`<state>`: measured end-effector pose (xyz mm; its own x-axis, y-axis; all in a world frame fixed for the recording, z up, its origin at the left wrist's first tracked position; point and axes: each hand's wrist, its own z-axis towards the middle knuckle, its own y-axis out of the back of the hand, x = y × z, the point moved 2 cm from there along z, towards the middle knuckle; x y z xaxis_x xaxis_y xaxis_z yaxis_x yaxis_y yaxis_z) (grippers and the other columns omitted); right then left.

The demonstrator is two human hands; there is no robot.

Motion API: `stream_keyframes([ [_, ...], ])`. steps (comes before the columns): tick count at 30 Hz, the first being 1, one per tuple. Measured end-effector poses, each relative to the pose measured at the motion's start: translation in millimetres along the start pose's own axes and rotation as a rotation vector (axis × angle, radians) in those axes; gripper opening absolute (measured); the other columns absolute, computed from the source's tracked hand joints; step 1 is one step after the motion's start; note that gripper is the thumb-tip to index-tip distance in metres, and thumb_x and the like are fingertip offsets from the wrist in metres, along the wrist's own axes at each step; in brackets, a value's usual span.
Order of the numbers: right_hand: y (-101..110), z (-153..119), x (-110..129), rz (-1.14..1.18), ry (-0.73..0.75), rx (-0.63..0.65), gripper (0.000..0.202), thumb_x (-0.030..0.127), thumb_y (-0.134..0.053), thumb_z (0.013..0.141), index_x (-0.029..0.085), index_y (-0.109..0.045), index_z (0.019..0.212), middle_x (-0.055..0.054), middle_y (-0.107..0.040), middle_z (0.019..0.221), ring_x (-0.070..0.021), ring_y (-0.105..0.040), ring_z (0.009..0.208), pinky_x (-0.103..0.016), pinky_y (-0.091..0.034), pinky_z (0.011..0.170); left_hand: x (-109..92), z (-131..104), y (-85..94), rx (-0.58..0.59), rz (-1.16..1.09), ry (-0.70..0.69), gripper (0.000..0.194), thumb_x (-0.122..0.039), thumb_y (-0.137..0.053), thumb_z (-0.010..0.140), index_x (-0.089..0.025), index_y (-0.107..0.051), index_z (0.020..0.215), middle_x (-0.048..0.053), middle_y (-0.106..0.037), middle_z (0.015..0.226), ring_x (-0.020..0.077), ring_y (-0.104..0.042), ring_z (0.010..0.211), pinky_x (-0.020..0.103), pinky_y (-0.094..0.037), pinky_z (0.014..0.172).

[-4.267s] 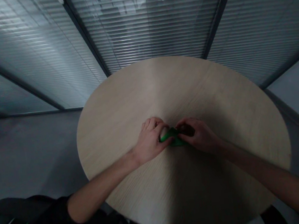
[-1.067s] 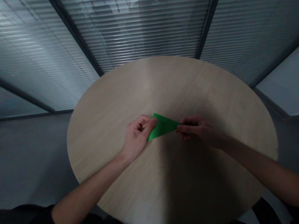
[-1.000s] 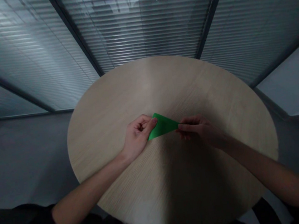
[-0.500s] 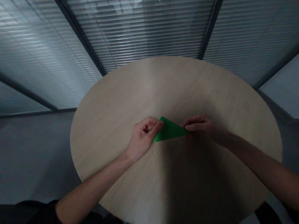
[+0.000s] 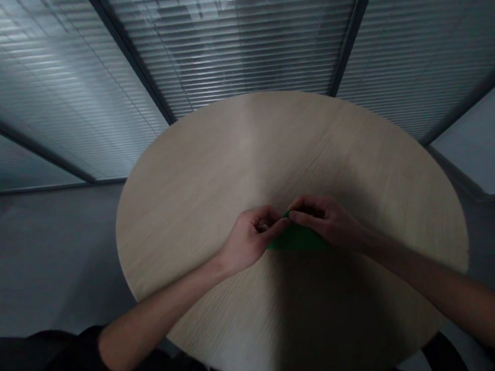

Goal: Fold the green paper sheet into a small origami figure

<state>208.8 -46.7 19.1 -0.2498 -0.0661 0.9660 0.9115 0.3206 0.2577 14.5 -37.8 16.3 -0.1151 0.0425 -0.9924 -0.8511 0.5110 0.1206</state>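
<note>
A green sheet of paper [image 5: 297, 239], folded to a triangle, lies on the round wooden table with its long edge toward me. My left hand [image 5: 257, 235] pinches it near the top corner, thumb and forefinger together. Close beside it, my right hand [image 5: 325, 218] pinches the same corner from the right. The two sets of fingertips nearly meet there. Both hands cover the paper's sides, so only its middle and a bit of the tip show.
The pale round table [image 5: 201, 173] spreads out around my hands. Behind it stand glass panels with blinds [image 5: 242, 61] and dark frames. Grey floor [image 5: 49, 250] shows at the left. My shadow falls across the near part of the tabletop.
My right hand has moved left from the paper's right corner to the top corner. My left hand has shifted slightly right and nearer me, and the triangle has moved with it.
</note>
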Motion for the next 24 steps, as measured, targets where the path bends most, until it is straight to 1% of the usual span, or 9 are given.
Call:
stream_keyframes([
  [3, -2.6, -1.1, 0.0, -0.046, 0.038, -0.046, 0.023, 0.043, -0.065, 0.093, 0.021, -0.068, 0.087, -0.002, -0.065, 0.079, -0.017, -0.06, 0.075, -0.027, -0.047, 0.065, 4.2, 0.5, -0.8, 0.012, 0.017, 0.009, 0.034, -0.047, -0.068, 0.092, -0.014, -0.066, 0.081, -0.001, -0.056, 0.068, 0.0102, -0.047, 0.059, 0.021, -0.035, 0.052],
  [7, -4.0, -2.0, 0.6, -0.103, 0.087, -0.121, 0.025, 0.042, -0.062, 0.095, 0.02, -0.068, 0.084, -0.001, -0.063, 0.074, -0.0163, -0.059, 0.071, -0.027, -0.046, 0.063, 5.4, 1.0, -2.8, 0.088, 0.009, 0.037, 0.028, -0.042, -0.072, 0.089, -0.014, -0.07, 0.088, 0.001, -0.062, 0.073, 0.0115, -0.052, 0.063, 0.022, -0.038, 0.054],
  [10, -1.9, -1.7, 0.4, -0.116, 0.109, -0.155, 0.025, 0.041, -0.062, 0.095, 0.02, -0.067, 0.084, -0.001, -0.064, 0.074, -0.0165, -0.06, 0.07, -0.027, -0.046, 0.063, 2.2, 0.0, -2.4, 0.143, 0.02, 0.07, 0.024, -0.037, -0.074, 0.087, -0.015, -0.069, 0.081, -0.003, -0.057, 0.065, 0.0096, -0.047, 0.057, 0.021, -0.033, 0.05],
  [12, 0.8, -1.5, -0.2, -0.122, 0.12, -0.179, 0.025, 0.042, -0.062, 0.096, 0.02, -0.068, 0.085, -0.002, -0.065, 0.075, -0.0169, -0.061, 0.07, -0.028, -0.047, 0.063, 0.6, -0.7, -0.1, 0.174, 0.053, 0.106, 0.027, -0.038, -0.072, 0.089, -0.015, -0.066, 0.075, -0.004, -0.054, 0.06, 0.0088, -0.045, 0.052, 0.02, -0.03, 0.047],
  [13, 2.3, -1.4, -0.7, -0.126, 0.122, -0.193, 0.026, 0.043, -0.063, 0.096, 0.021, -0.068, 0.085, -0.002, -0.065, 0.075, -0.0171, -0.061, 0.07, -0.028, -0.047, 0.063, 0.4, -0.9, 1.7, 0.184, 0.072, 0.125, 0.029, -0.04, -0.071, 0.09, -0.015, -0.066, 0.075, -0.003, -0.055, 0.059, 0.0087, -0.045, 0.051, 0.02, -0.031, 0.046],
  [17, 7.1, -1.0, -2.7, -0.118, 0.111, -0.249, 0.028, 0.047, -0.064, 0.096, 0.021, -0.067, 0.086, -0.002, -0.065, 0.076, -0.0176, -0.06, 0.071, -0.029, -0.047, 0.063, 0.6, 0.0, 10.7, 0.183, 0.108, 0.154, 0.031, -0.042, -0.068, 0.093, -0.014, -0.07, 0.078, 0.002, -0.066, 0.065, 0.0098, -0.053, 0.052, 0.019, -0.038, 0.045],
  [20, 9.3, -0.3, -4.3, -0.095, 0.099, -0.266, 0.031, 0.051, -0.064, 0.095, 0.021, -0.067, 0.086, -0.003, -0.065, 0.077, -0.0179, -0.059, 0.072, -0.029, -0.046, 0.063, 0.1, 1.1, 16.6, 0.201, 0.073, 0.134, 0.032, -0.042, -0.067, 0.095, -0.014, -0.072, 0.079, 0.004, -0.07, 0.068, 0.0103, -0.057, 0.055, 0.017, -0.042, 0.046],
  [22, 11.1, 0.3, -5.3, -0.095, 0.092, -0.28, 0.032, 0.052, -0.064, 0.095, 0.021, -0.067, 0.086, -0.003, -0.064, 0.077, -0.0178, -0.058, 0.071, -0.029, -0.045, 0.062, 0.2, 1.1, 20.3, 0.229, 0.044, 0.116, 0.036, -0.044, -0.064, 0.097, -0.014, -0.075, 0.082, 0.006, -0.073, 0.072, 0.0111, -0.06, 0.057, 0.018, -0.045, 0.047],
  [24, 13.2, 0.9, -6.0, -0.106, 0.093, -0.305, 0.033, 0.052, -0.065, 0.095, 0.021, -0.066, 0.084, -0.002, -0.062, 0.075, -0.0175, -0.057, 0.069, -0.029, -0.043, 0.06, 1.2, 0.7, 24.4, 0.233, 0.028, 0.097, 0.04, -0.047, -0.061, 0.099, -0.013, -0.077, 0.085, 0.008, -0.075, 0.075, 0.0118, -0.062, 0.059, 0.018, -0.047, 0.048],
])
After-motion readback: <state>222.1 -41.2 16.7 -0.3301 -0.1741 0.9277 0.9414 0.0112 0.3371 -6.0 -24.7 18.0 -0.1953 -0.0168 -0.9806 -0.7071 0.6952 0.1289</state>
